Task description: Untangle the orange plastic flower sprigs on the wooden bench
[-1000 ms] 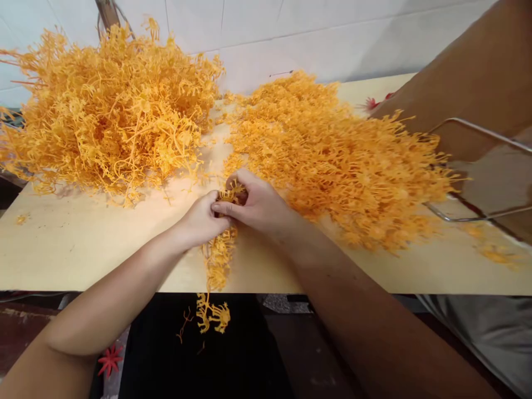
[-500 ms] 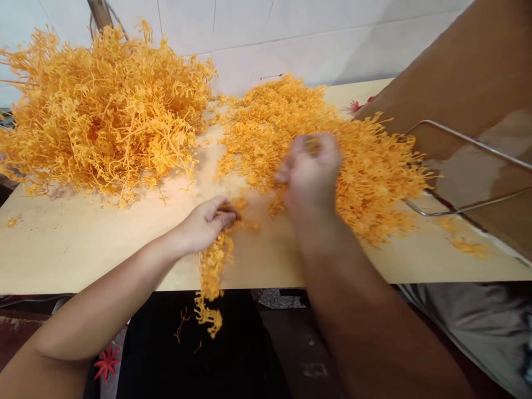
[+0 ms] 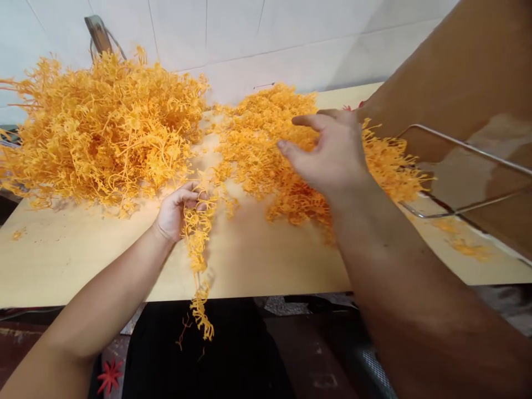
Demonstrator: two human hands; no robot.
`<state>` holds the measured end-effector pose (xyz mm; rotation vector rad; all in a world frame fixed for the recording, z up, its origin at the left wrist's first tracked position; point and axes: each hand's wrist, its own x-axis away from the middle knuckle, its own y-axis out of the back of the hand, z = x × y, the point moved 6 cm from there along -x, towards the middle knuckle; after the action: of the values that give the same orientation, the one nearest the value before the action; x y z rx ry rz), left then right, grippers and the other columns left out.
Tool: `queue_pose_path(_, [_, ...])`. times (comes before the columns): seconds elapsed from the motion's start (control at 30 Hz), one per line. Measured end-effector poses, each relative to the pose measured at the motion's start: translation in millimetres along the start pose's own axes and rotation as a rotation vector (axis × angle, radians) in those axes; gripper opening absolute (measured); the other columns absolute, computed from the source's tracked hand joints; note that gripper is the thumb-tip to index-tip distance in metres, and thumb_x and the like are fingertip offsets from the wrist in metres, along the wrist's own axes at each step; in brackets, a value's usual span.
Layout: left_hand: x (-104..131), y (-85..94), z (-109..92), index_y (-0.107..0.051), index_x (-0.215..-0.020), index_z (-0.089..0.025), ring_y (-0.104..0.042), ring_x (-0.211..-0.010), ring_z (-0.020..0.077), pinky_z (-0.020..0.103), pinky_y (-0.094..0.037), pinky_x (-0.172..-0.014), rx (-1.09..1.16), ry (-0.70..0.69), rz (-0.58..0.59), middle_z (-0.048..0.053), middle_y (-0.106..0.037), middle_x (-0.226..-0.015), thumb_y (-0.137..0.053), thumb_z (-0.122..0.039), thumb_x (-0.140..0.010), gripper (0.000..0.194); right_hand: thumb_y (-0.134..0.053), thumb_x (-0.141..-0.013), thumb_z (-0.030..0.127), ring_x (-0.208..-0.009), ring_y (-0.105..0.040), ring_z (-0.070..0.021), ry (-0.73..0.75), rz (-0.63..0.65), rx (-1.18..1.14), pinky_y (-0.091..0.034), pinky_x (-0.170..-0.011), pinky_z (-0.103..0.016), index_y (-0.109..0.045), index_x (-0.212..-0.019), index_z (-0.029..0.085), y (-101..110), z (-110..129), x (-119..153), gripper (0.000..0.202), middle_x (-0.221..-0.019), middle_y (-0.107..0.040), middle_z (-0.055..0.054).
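Observation:
My left hand (image 3: 179,209) is closed around a strand of orange plastic flower pieces (image 3: 198,235). The strand hangs down past the table's front edge, and its upper end lies near the middle of the table. Over the flatter heap of orange pieces (image 3: 257,144) on the right, my right hand (image 3: 332,149) is open, thumb and fingers apart, with nothing visible in it. Its fingertips are close above the heap; whether they touch it I cannot tell. A taller, tangled pile of orange stems and florets (image 3: 108,133) stands on the left.
The pale table (image 3: 257,266) runs up to a white tiled wall (image 3: 233,33). A brown cardboard sheet (image 3: 465,66) leans at the right, with a bent metal wire frame (image 3: 469,144) before it. Red star-shaped pieces (image 3: 110,376) lie below the table and behind the heap.
My right hand has opened from a closed grip and shifted slightly right over the heap. My left hand has moved left and a little up, still holding the strand.

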<state>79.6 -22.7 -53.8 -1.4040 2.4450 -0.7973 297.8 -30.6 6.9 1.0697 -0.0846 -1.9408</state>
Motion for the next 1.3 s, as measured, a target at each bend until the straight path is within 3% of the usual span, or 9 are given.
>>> queue_pose_path(0.1, [0.2,-1.9,-2.2,-0.051,-0.055,-0.013,-0.039,-0.041,0.006,0.019,-0.032,-0.04,-0.004,-0.028,0.063,-0.002,-0.039,-0.047,-0.051,-0.019,-0.054,0.006,-0.058,-0.08,0.033,-0.1,-0.05,-0.0234,-0.041,0.021,-0.025,-0.043,-0.082,-0.039,-0.061,-0.082,0.022,-6.3,23.4,10.1,0.013,-0.092,-0.056,-0.008])
queue_pose_path(0.27, [2.0,-2.0,-5.5,-0.05,-0.054,-0.013,-0.04,-0.043,0.0076,0.022,-0.035,-0.045,-0.009,-0.037,0.08,-0.001,-0.038,-0.047,-0.052,-0.021,-0.056,0.008,-0.061,-0.076,0.042,-0.059,-0.047,-0.0093,-0.131,0.667,-0.317,-0.037,-0.054,-0.024,-0.057,-0.065,0.016,-71.4,60.6,44.3,0.028,-0.063,-0.052,0.0])
queue_pose_path(0.33, [3.5,-2.0,-8.6,-0.049,-0.054,-0.014,-0.041,-0.043,0.0074,0.022,-0.035,-0.045,-0.004,-0.065,0.068,-0.001,-0.038,-0.047,-0.054,-0.022,-0.056,0.01,-0.061,-0.076,0.043,-0.052,-0.041,-0.0063,-0.205,0.786,-0.437,-0.031,-0.048,-0.021,-0.054,-0.063,0.016,-85.2,61.7,50.6,0.031,-0.056,-0.047,0.002])
queue_pose_path(0.4, [4.9,-1.4,-9.8,-0.048,-0.053,-0.014,-0.041,-0.043,0.0068,0.022,-0.035,-0.045,0.001,-0.081,0.043,-0.002,-0.038,-0.048,-0.057,-0.026,-0.059,0.017,-0.064,-0.073,0.045,-0.05,-0.039,-0.0049,-0.295,0.786,-0.585,-0.029,-0.046,-0.02,-0.053,-0.065,0.016,-90.1,56.7,49.9,0.032,-0.055,-0.045,0.004])
queue_pose_path(0.57, [6.1,-0.6,-0.9,-0.043,-0.055,-0.015,-0.035,-0.039,0.0038,0.019,-0.028,-0.042,-0.045,-0.046,0.014,-0.005,-0.032,-0.045,-0.068,-0.045,-0.062,0.04,-0.075,-0.06,0.045,-0.054,-0.045,-0.0039,-0.436,0.591,-0.858,-0.035,-0.051,-0.018,-0.054,-0.07,0.015,-84.1,36.5,43.1,0.038,-0.063,-0.051,0.003])
queue_pose_path(0.8, [8.4,4.1,-3.8,-0.045,-0.065,-0.015,-0.036,-0.04,0.0012,0.018,-0.026,-0.043,-0.077,-0.064,-0.094,-0.007,-0.047,-0.052,-0.076,-0.033,-0.052,0.039,-0.078,-0.056,0.044,-0.053,-0.049,-0.0058,-0.422,0.763,-0.852,-0.039,-0.05,-0.02,-0.057,-0.07,0.015,-77.2,31.6,53.0,0.038,-0.062,-0.056,0.002])
queue_pose_path(0.93, [7.9,2.9,-0.8,-0.047,-0.072,-0.016,-0.046,-0.045,0.0043,0.019,-0.035,-0.046,-0.107,-0.014,-0.131,-0.006,-0.052,-0.057,-0.075,-0.025,-0.048,0.037,-0.078,-0.055,0.041,-0.053,-0.05,-0.0064,-0.46,0.539,-0.802,-0.039,-0.049,-0.02,-0.055,-0.069,0.016,-75.8,24.6,46.9,0.037,-0.06,-0.057,0.002])
queue_pose_path(1.1, [6.5,-9.3,8.8,-0.041,-0.062,-0.016,-0.036,-0.039,0.0007,0.017,-0.031,-0.042,-0.163,0.006,-0.069,-0.01,-0.037,-0.049,-0.069,-0.017,-0.049,0.031,-0.072,-0.066,0.033,-0.045,-0.045,-0.0046,-0.525,0.192,-0.694,-0.034,-0.043,-0.018,-0.045,-0.063,0.018,-72.6,10.8,35.5,0.031,-0.052,-0.05,0.005])
queue_pose_path(1.3, [17.3,2.8,-8.9,-0.044,-0.067,-0.017,-0.038,-0.039,0.0014,0.015,-0.032,-0.04,-0.117,-0.042,-0.168,-0.011,-0.032,-0.047,-0.064,-0.012,-0.046,0.03,-0.056,-0.08,0.018,-0.04,-0.044,-0.0045,-0.752,-0.211,-0.742,-0.034,-0.041,-0.019,-0.035,-0.065,0.02,-36.8,-26.1,31.1,0.026,-0.053,-0.045,0.008])
